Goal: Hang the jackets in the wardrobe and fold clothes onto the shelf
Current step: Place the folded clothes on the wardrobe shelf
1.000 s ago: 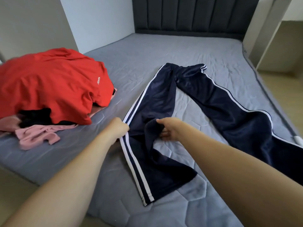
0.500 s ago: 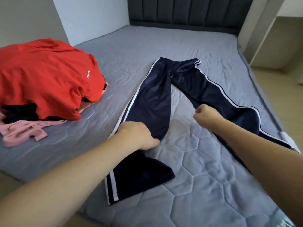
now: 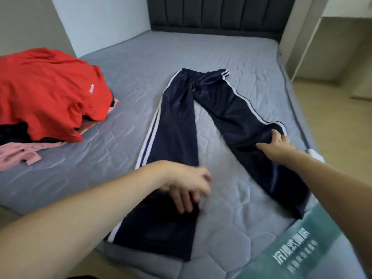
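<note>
We see a bed with a grey quilted mattress [image 3: 201, 49] filling most of the view, its dark padded headboard [image 3: 217, 13] at the far end against a pale wall. Spread across the middle of the mattress lie navy track trousers [image 3: 175, 125] with white side stripes, waistband toward the headboard and the two legs splayed apart toward us, grey mattress showing between them. On the left part of the bed sits a heap of clothes: a red shirt [image 3: 46, 93] draped over the top, a dark garment [image 3: 14, 131] under its near edge, and a pink garment [image 3: 18, 154] spilling out at the bottom. At the lower right a green fabric panel with white lettering [image 3: 291, 252] crosses the corner of the mattress. Our left hand [image 3: 187, 186] rests on the trousers' left leg at its inner edge, fingers pointing down and only loosely bent, gripping nothing that we can make out, though it is blurred. Our right hand [image 3: 277, 143] reaches over the trousers' right leg near the mattress's right edge, fingers and thumb curled into the dark cloth, holding a fold of it.
</note>
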A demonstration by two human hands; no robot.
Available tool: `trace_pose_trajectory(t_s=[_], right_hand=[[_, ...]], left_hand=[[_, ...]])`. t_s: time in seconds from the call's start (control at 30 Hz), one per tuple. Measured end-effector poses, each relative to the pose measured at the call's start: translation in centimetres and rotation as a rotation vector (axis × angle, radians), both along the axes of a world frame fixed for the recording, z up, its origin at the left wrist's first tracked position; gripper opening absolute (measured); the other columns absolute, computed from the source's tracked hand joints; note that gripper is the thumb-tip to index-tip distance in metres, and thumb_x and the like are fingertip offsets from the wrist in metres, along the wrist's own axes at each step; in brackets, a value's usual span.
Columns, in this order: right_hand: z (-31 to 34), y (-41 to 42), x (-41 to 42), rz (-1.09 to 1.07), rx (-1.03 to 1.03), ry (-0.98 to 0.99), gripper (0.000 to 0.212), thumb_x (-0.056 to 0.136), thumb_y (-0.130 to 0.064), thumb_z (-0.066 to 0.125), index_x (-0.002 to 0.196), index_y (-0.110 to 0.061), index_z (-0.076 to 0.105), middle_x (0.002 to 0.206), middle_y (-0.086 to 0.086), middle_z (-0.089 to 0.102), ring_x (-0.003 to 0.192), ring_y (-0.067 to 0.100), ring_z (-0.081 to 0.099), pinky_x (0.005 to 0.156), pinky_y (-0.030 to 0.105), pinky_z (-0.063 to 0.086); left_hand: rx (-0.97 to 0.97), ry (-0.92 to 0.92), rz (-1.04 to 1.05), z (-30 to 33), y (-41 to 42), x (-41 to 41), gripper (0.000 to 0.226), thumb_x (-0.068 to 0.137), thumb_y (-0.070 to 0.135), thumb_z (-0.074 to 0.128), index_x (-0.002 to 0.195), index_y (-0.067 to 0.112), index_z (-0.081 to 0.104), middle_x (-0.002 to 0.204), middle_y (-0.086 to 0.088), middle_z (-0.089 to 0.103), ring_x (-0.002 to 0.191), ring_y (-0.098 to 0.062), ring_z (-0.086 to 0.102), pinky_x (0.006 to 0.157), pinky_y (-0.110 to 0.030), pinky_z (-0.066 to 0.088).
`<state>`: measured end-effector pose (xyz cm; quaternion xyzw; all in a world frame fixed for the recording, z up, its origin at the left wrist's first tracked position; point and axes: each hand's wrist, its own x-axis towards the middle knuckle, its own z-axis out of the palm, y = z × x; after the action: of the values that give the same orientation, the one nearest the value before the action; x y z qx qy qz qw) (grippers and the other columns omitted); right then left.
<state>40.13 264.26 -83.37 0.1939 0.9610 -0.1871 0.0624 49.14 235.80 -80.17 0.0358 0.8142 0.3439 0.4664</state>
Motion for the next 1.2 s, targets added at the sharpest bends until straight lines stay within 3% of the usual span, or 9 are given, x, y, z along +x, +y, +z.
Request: trace_pose_trajectory(t_s=[0.1, 0.2, 0.4, 0.63, 0.73, 0.83, 0.9, 1.03, 1.2], right_hand=[[0.1, 5.1, 2.1, -0.102, -0.018, -0.077, 0.074, 0.084, -0.042, 0.051, 0.147, -0.019, 0.02, 0.151, 0.016, 0.028, 0.139, 0.036, 0.029, 0.113, 0.046, 0.026], [-0.3, 9.1, 4.0, -0.151, -0.224, -0.069, 0.074, 0.087, -0.024, 0.061, 0.148, -0.007, 0.021, 0.149, 0.019, 0.033, 0.135, 0.037, 0.036, 0.11, 0.042, 0.033], [-2.2, 11.1, 4.5, 0.005, -0.137, 0.019, 0.081, 0.089, -0.048, 0.059, 0.152, -0.012, 0.023, 0.154, 0.013, 0.028, 0.143, 0.03, 0.025, 0.115, 0.041, 0.024], [-2.7, 9.8, 2.6, 0.236, 0.118, 0.055, 0.045, 0.085, -0.05, 0.059, 0.118, -0.02, 0.062, 0.143, 0.003, 0.043, 0.136, 0.026, 0.033, 0.111, 0.037, 0.028], [0.2, 8.9, 3.8, 0.165, -0.429, 0.185, 0.019, 0.085, -0.033, 0.067, 0.085, -0.014, 0.068, 0.09, 0.003, 0.07, 0.092, 0.026, 0.065, 0.078, 0.033, 0.05], [4.4, 9.5, 5.9, 0.066, -1.157, 0.012, 0.023, 0.08, -0.018, 0.073, 0.095, 0.0, 0.072, 0.091, 0.014, 0.074, 0.077, 0.026, 0.071, 0.06, 0.028, 0.056], [6.5, 10.1, 7.8, 0.095, -1.05, -0.325, 0.027, 0.071, -0.028, 0.077, 0.084, -0.005, 0.078, 0.086, 0.014, 0.074, 0.068, 0.025, 0.071, 0.057, 0.027, 0.055], [6.8, 11.5, 11.0, 0.045, -0.625, -0.74, 0.043, 0.084, -0.026, 0.074, 0.044, -0.011, 0.064, 0.043, 0.003, 0.044, 0.032, 0.014, 0.039, 0.04, 0.019, 0.04], [5.9, 9.1, 11.3, 0.127, -0.181, -1.146, 0.034, 0.102, -0.024, 0.045, 0.116, 0.003, 0.058, 0.102, 0.022, 0.069, 0.095, 0.032, 0.067, 0.084, 0.038, 0.053]], left_hand=[[0.126, 0.25, 0.283, -0.6, 4.7, -3.7, 0.017, 0.093, 0.021, 0.049, 0.106, 0.011, 0.05, 0.086, -0.015, 0.058, 0.052, -0.023, 0.059, 0.045, -0.029, 0.05], [0.271, 0.149, 0.566, -2.6, 9.2, -6.7, 0.032, 0.095, 0.03, 0.05, 0.115, 0.004, 0.047, 0.094, -0.017, 0.063, 0.067, -0.027, 0.066, 0.056, -0.031, 0.055], [0.647, 0.059, 0.949, -5.5, 16.5, -8.3, 0.023, 0.095, 0.014, 0.054, 0.118, 0.012, 0.06, 0.096, -0.007, 0.069, 0.079, -0.023, 0.067, 0.058, -0.033, 0.055], [0.897, 0.128, 1.036, -4.3, 15.0, -7.2, 0.016, 0.104, 0.022, 0.043, 0.111, 0.025, 0.056, 0.104, 0.001, 0.071, 0.084, -0.017, 0.071, 0.058, -0.03, 0.056], [0.84, 0.158, 1.018, -3.1, 13.7, -6.9, 0.02, 0.105, 0.019, 0.04, 0.116, 0.023, 0.055, 0.107, -0.001, 0.069, 0.089, -0.019, 0.068, 0.063, -0.032, 0.056], [0.741, 0.059, 1.051, -1.7, 12.4, -7.6, 0.014, 0.101, 0.014, 0.046, 0.094, 0.014, 0.057, 0.074, -0.001, 0.065, 0.056, -0.01, 0.06, 0.042, -0.02, 0.047], [0.57, 0.0, 0.947, -1.6, 11.5, -7.5, 0.017, 0.1, 0.013, 0.048, 0.083, 0.014, 0.052, 0.053, 0.003, 0.054, 0.033, -0.003, 0.045, 0.029, -0.014, 0.032], [0.12, 0.021, 0.529, -4.5, 11.4, -5.5, 0.016, 0.1, 0.021, 0.045, 0.098, 0.009, 0.054, 0.077, -0.009, 0.058, 0.041, -0.014, 0.055, 0.036, -0.02, 0.044], [0.181, 0.364, 0.71, -5.4, 12.3, -5.6, 0.009, 0.092, 0.012, 0.053, 0.098, 0.006, 0.053, 0.081, -0.015, 0.061, 0.049, -0.022, 0.058, 0.04, -0.025, 0.048]])
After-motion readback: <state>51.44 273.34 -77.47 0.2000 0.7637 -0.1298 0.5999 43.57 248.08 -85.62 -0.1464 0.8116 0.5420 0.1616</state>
